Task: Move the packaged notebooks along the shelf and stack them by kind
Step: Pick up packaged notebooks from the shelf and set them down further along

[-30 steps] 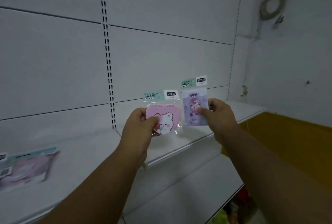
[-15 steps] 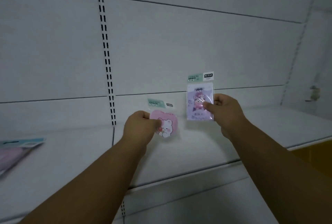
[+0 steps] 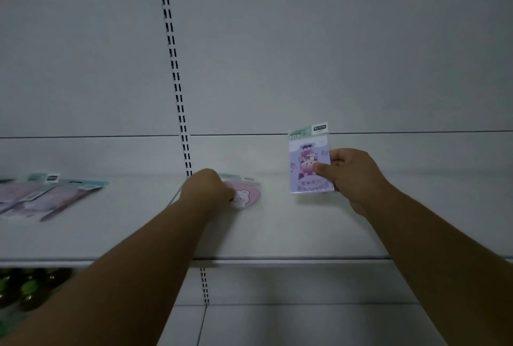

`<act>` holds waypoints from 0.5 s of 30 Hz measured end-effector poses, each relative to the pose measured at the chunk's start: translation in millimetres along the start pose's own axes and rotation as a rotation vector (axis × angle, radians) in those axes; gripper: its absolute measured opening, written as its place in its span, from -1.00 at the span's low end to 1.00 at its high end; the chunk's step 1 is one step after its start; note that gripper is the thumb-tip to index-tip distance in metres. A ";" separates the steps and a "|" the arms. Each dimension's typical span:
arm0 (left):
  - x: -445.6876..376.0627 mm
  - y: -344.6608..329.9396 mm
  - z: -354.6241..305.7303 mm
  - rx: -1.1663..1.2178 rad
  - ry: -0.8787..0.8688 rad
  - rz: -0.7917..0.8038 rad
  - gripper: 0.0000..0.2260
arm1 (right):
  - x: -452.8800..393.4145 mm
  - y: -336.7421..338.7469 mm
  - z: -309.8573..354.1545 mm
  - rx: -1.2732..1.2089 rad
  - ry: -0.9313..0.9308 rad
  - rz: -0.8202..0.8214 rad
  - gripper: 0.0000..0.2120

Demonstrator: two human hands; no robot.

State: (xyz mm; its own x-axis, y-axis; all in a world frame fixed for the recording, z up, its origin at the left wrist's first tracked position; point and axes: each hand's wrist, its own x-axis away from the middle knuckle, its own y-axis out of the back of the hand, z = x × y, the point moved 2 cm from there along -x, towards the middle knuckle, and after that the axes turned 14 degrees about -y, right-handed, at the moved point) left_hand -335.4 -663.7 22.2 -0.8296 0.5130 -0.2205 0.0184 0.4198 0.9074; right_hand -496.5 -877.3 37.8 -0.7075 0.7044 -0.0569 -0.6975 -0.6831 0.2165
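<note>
My left hand [image 3: 206, 188] pinches the pink notebook [image 3: 245, 195] flat on the shelf [image 3: 277, 234]; my right hand [image 3: 351, 176] clamps the purple notebook [image 3: 308, 165] upright, just to its right.

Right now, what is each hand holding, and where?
Left hand grips the pink packet at its left edge; right hand pinches the purple packet at its right edge.

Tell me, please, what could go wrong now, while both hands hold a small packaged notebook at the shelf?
1. The right hand pinches the purple notebook upright by one edge; its slick wrapper may slip.
2. The left hand covers much of the pink notebook, so it could land crooked on the shelf.
3. The other packs lie far to the left, so kinds may get mixed.
</note>
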 end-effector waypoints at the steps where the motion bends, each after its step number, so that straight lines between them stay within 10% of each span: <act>1: 0.2 0.0 -1.9 -0.039 -0.004 0.015 -0.70 | -0.3 4.4 -1.5 0.017 -0.010 -0.011 -0.94; 8: -5.1 -7.2 -27.2 -0.062 -0.183 -0.179 -0.85 | -2.8 25.4 -8.8 0.170 -0.044 -0.062 -0.89; 15: -26.1 -32.5 -127.6 0.938 -0.070 -0.017 -0.77 | -2.5 44.1 -13.0 0.133 -0.171 0.026 -0.93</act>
State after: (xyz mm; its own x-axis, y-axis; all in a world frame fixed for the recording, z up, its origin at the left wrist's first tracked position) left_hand -385.5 -786.2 44.2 -0.7990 0.5324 -0.2796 0.4742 0.8437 0.2515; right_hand -527.0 -911.6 34.9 -0.6875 0.7171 0.1140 -0.6502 -0.6779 0.3431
